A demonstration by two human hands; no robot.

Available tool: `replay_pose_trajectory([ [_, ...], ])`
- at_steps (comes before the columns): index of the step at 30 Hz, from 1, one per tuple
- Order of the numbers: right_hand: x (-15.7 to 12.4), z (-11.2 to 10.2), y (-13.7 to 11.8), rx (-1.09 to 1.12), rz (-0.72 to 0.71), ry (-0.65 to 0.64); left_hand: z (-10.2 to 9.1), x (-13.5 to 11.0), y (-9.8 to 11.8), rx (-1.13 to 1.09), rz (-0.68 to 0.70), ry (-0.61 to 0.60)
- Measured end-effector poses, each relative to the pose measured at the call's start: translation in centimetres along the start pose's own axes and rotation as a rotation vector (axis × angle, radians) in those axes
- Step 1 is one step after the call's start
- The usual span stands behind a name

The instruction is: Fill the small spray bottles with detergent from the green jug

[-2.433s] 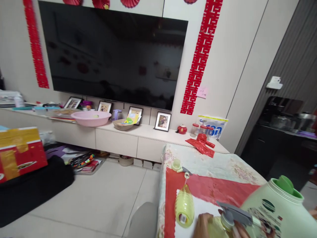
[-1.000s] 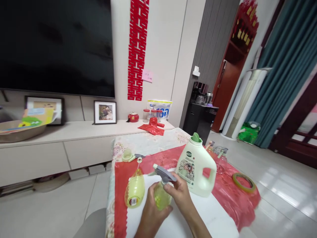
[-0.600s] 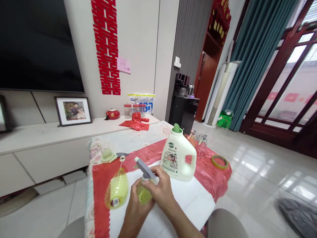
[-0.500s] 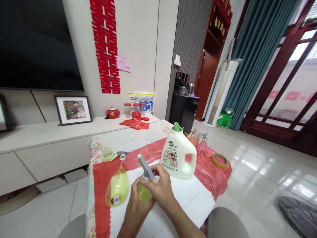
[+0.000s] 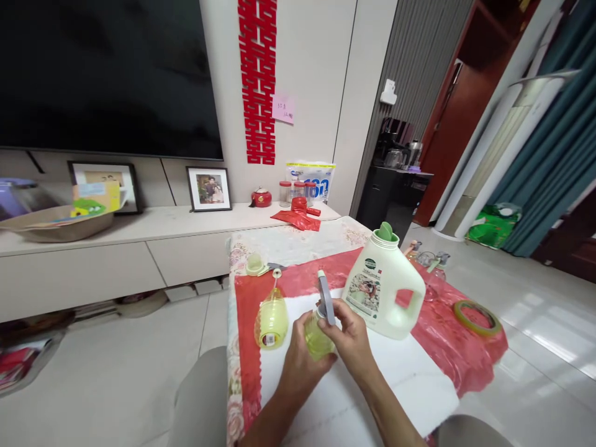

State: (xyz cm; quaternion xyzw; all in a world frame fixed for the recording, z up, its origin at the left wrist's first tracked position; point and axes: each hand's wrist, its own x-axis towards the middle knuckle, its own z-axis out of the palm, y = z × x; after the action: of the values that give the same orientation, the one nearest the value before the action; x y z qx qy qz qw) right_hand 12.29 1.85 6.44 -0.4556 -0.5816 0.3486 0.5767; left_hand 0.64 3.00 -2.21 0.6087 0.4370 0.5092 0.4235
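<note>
Over the white board [image 5: 386, 379], my left hand [image 5: 300, 357] wraps round a small clear bottle [image 5: 316, 338] of yellow-green liquid. My right hand [image 5: 351, 335] has its fingers closed at the bottle's neck, against a long grey spray-type top [image 5: 327, 298] with a pale tip. Part of the neck is hidden by the fingers. To the left is a larger yellow bottle [image 5: 272, 323] with a white ring at its mouth. A cream detergent jug [image 5: 382, 285] with a handle stands just behind my right hand, a green spout [image 5: 385, 231] showing in its neck.
A pale green cap [image 5: 255, 264] lies at the table's back left beside a grey-bladed tool [image 5: 277, 266]. On the red cloth [image 5: 447, 335] at right are a tape roll [image 5: 477, 318] and glass dispensers [image 5: 436, 276]. Red-lidded jars [image 5: 298, 194] stand on the cabinet [image 5: 186, 239].
The view has swung left, so everything sits further right in the picture. Both hands keep hold of the small bottle, whose grey top now stands more upright.
</note>
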Motion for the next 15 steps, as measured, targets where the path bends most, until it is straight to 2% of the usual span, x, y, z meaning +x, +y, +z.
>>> replay_pose_trajectory([
  [4,-0.1,0.8,0.6,0.002,0.045,0.084,-0.2,0.0,-0.2,-0.011,0.010,-0.020],
  [7,-0.1,1.0,0.6,-0.001,0.063,0.083,-0.1,0.0,0.0,-0.022,0.012,-0.017],
  [12,-0.4,-0.6,0.2,0.034,0.063,-0.090,-0.3,0.0,0.6,0.054,0.068,0.007],
  [15,-0.4,-2.4,-0.3,0.082,0.080,-0.215,-0.8,-0.2,1.3,0.074,0.092,-0.070],
])
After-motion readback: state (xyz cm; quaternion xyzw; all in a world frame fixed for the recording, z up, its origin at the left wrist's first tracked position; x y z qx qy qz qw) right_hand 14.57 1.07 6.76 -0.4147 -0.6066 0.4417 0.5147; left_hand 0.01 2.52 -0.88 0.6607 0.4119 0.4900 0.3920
